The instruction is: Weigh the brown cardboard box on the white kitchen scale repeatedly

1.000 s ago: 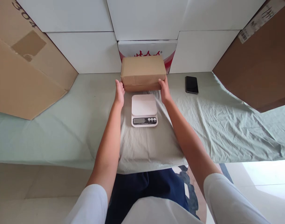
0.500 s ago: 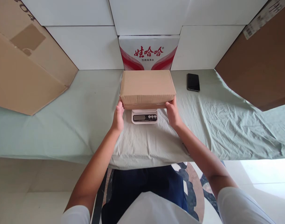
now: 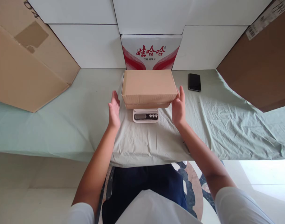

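A plain brown cardboard box (image 3: 149, 87) rests on a small white kitchen scale (image 3: 145, 115), covering its platform; only the scale's display and buttons show below the box. My left hand (image 3: 114, 109) hovers open a little to the left of the box, not touching it. To the right of the box, my right hand (image 3: 179, 107) is open too, with its fingertips close to the box's right edge. Both palms face inward toward the box.
A pale green cloth (image 3: 63, 124) covers the table. A black phone (image 3: 195, 82) lies at the back right. A white and red printed carton (image 3: 151, 53) stands behind the box. Large brown cardboard boxes lean at far left (image 3: 23, 71) and far right (image 3: 261, 68). White boxes (image 3: 86, 46) line the back.
The box came from the back of the table toward me and down onto the scale. Both hands have let go of it and drawn slightly apart.
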A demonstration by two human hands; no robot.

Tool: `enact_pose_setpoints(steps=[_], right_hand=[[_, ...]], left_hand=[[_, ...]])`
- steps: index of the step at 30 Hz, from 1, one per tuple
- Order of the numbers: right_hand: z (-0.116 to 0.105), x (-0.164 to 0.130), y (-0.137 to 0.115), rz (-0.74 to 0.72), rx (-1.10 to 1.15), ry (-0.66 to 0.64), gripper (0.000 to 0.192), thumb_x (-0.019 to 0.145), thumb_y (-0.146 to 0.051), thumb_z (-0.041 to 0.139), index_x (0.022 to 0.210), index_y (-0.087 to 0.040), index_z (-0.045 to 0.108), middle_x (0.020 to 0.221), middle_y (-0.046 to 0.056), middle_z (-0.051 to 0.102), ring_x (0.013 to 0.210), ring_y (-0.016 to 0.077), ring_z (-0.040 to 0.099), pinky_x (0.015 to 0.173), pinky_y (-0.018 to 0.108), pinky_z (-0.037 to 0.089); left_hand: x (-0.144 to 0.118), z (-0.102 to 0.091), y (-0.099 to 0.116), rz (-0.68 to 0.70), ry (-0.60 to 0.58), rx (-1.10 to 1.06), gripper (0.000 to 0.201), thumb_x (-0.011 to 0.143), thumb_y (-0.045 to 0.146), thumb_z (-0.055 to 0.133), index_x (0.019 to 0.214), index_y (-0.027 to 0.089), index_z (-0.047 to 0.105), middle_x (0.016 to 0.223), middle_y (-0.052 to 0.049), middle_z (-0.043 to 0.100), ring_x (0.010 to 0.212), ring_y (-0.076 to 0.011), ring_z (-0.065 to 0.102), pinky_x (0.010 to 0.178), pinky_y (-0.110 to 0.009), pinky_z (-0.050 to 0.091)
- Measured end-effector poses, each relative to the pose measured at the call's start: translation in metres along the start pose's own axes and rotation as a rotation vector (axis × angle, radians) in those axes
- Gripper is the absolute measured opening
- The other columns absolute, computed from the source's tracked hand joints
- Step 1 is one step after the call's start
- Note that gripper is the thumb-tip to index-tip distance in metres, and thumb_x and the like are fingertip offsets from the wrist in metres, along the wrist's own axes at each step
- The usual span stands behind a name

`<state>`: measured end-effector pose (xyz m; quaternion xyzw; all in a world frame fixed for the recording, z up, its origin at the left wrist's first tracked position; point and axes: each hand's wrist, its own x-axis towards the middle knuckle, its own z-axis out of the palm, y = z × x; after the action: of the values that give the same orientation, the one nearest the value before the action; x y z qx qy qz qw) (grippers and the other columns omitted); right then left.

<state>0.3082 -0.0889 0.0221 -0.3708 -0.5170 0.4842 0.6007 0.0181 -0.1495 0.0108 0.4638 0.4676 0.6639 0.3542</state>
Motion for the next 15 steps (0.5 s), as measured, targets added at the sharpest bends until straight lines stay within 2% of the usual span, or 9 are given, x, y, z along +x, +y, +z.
enact_pose_setpoints(steps=[5, 9, 15], right_hand=[[-0.008, 0.006, -0.014, 0.029, 0.055, 0.143, 0.077, 0.079, -0.068, 0.059, 0.15, -0.043, 0.043, 0.171, -0.003, 0.041, 0.166, 0.0271, 0.032, 0.139, 0.056, 0.021], [-0.007, 0.006, -0.015, 0.048, 0.057, 0.171, 0.07, 0.079, -0.064, 0.057, 0.144, -0.04, 0.048, 0.167, -0.001, 0.045, 0.163, 0.027, 0.037, 0.138, 0.055, 0.023], [-0.004, 0.005, -0.003, 0.031, 0.041, 0.132, 0.064, 0.083, -0.061, 0.056, 0.142, -0.038, 0.05, 0.163, 0.002, 0.05, 0.159, 0.029, 0.043, 0.136, 0.059, 0.026]], left_hand=[[0.009, -0.014, 0.003, -0.026, 0.102, -0.022, 0.102, 0.086, 0.092, 0.005, 0.163, 0.036, 0.039, 0.18, 0.0, 0.024, 0.168, -0.0202, 0.019, 0.138, -0.04, 0.019], [0.009, -0.014, 0.002, -0.026, 0.093, -0.003, 0.1, 0.088, 0.091, 0.005, 0.164, 0.036, 0.038, 0.18, 0.0, 0.025, 0.168, -0.0199, 0.018, 0.138, -0.039, 0.019], [0.009, -0.014, -0.003, -0.025, 0.062, -0.022, 0.095, 0.09, 0.09, 0.011, 0.163, 0.036, 0.039, 0.18, 0.001, 0.026, 0.169, -0.021, 0.017, 0.139, -0.042, 0.017]])
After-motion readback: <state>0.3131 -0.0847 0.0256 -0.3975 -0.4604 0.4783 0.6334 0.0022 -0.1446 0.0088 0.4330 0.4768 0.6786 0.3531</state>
